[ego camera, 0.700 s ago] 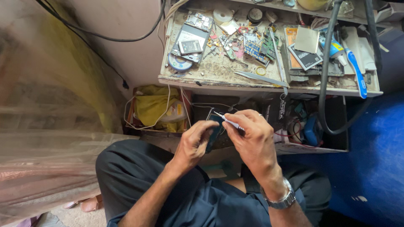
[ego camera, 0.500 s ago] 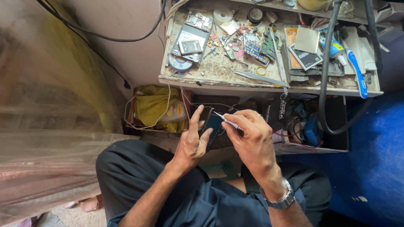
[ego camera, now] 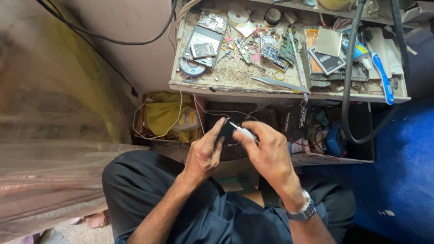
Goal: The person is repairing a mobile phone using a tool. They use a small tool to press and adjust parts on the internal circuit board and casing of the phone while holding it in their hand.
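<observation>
My left hand grips a small dark phone-like device over my lap, thumb and fingers wrapped round its left edge. In my right hand I pinch a thin white tool, and its tip rests on the device's upper right face. A metal watch sits on my right wrist. Most of the device is hidden behind my fingers.
A cluttered workbench lies ahead with an opened phone, circuit boards, tweezers and a blue-handled toothbrush. A thick black hose hangs at the right. Below the bench is a shelf with a yellow cloth.
My left hand's fingers, which were spread open half a second ago, have closed again round the device. The right hand and its tool have hardly moved.
</observation>
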